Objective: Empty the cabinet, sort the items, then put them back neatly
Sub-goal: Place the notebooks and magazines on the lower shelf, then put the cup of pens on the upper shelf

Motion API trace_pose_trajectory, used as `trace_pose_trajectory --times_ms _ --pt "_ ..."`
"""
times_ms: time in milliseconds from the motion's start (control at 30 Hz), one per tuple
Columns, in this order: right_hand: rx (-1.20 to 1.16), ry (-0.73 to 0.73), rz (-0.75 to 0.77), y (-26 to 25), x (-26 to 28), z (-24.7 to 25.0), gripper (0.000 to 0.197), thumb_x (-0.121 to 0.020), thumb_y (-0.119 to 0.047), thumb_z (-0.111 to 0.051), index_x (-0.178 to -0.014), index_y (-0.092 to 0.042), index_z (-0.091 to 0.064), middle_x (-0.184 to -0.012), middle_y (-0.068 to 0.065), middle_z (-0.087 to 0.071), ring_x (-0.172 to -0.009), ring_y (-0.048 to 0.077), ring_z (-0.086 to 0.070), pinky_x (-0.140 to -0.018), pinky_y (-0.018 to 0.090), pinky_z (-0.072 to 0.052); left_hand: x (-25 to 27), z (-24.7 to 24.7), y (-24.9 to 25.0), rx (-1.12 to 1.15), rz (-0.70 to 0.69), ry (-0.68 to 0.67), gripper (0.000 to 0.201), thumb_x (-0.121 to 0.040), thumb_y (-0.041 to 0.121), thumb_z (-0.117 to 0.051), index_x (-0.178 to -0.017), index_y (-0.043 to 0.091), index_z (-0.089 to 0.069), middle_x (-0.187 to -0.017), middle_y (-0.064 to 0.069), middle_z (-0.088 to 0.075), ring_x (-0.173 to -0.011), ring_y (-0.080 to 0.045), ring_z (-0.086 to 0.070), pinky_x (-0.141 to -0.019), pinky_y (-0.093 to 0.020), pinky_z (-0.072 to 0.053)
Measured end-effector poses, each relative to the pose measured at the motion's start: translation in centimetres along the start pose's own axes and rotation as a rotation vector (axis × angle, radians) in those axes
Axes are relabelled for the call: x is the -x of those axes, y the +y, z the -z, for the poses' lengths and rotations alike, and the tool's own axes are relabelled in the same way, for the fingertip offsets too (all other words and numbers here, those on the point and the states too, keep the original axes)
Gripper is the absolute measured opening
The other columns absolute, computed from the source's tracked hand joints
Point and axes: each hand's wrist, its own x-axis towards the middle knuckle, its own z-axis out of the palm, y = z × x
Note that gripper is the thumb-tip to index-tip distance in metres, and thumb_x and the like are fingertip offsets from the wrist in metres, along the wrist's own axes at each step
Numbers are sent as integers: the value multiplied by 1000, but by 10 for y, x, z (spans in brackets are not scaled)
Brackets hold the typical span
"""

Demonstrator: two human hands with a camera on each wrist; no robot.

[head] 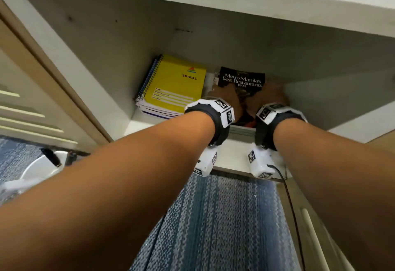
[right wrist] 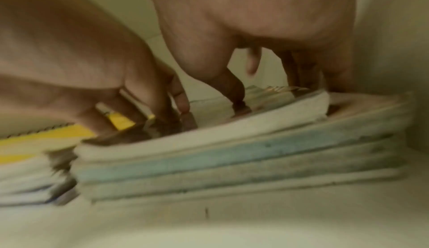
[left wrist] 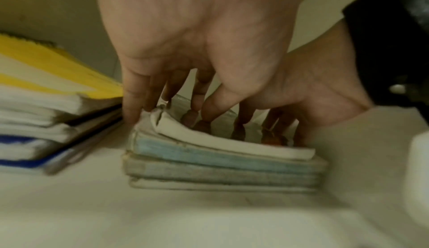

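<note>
- Forearms of mine fill the near view, reaching over blue carpet (head: 213,217) into the cabinet (head: 106,42).
- Left on its shelf lies a notebook pile (head: 171,91); the yellow top cover reads "SPIRAL".
- Just beside it my left hand (head: 235,99) presses spread fingers (left wrist: 134,101) onto the book stack (left wrist: 223,167), gripping nothing.
- That stack's black cover (head: 241,78) reads "Metro Manila's Best Restaurants 1994".
- Rightmost, my right hand (head: 271,95) rests on it likewise, fingers down, not curled round it.
- Both piles look tidy, so I judge I'm near the end of putting back.
</note>
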Motion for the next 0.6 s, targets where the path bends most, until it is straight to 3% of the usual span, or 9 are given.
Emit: trace_pose_trajectory --times_ms 67,100,133,200,267,367,433,533,600 --pt "257 76 106 2 4 -14 65 -83 -59 -52 -131 -15 -52 -138 21 -49 -124 44 -48 -107 53 -37 18 0 2 -114 -36 -75 64 -90 44 -56 -146 20 -37 -155 -18 -35 -141 -44 -34 -114 -51 -31" --pt "366 37 118 1 8 -12 68 -80 -64 -48 -129 -17 -54 -139 20 -48 -125 45 -46 -108 56 -34 28 0 1 -152 -69 -134 65 -93 43 -53 -152 22 -31 -161 -17 -25 -147 -43 -21 -119 -53 -22" --pt "412 22 124 -4 13 -11 74 -77 -68 -46 -133 -20 -51 -144 19 -43 -128 46 -42 -109 58 -30 41 3 -1 -159 -101 -193 61 -96 41 -49 -151 22 -34 -161 -17 -25 -148 -41 -21 -119 -52 -22" --pt "480 -87 112 -14 27 0 88 -72 -74 -39 -141 -20 -46 -151 18 -37 -135 47 -35 -113 57 -27 74 10 -3 -113 -143 -159 44 -96 33 -53 -136 16 -53 -142 -17 -50 -129 -38 -49 -104 -45 -44" --pt "540 -233 163 -24 43 15 88 -79 -72 -40 -146 -16 -46 -154 18 -36 -139 42 -36 -114 47 -31 110 16 -7 -45 -172 -25 34 -90 31 -59 -119 15 -61 -121 -15 -61 -112 -36 -58 -92 -42 -51" --pt "564 -420 265 -48 71 31 55 -103 -35 -43 -145 0 -42 -153 21 -37 -141 35 -37 -114 38 -32 163 27 -23 -35 -277 36 30 -85 25 -62 -111 11 -66 -114 -14 -59 -110 -34 -55 -93 -43 -50" --pt "654 -429 315 -68 94 41 44 -105 -20 -39 -141 5 -45 -150 22 -42 -139 34 -40 -112 37 -34 194 38 -43 -20 -276 13 22 -85 20 -60 -104 11 -68 -110 -14 -60 -105 -35 -58 -87 -42 -52" --pt "739 -376 454 -103 141 59 41 -99 -32 -49 -129 -5 -60 -138 16 -57 -127 29 -54 -94 29 -42 238 56 -81 -27 -243 -40 18 -87 15 -56 -99 9 -68 -102 -16 -65 -97 -37 -61 -80 -41 -54" --pt "774 -400 537 -123 172 58 34 -96 -34 -52 -110 -7 -66 -123 17 -65 -110 29 -62 -78 26 -42 265 67 -109 -19 -191 -41 17 -89 16 -55 -99 10 -68 -99 -15 -68 -95 -35 -63 -78 -39 -54"
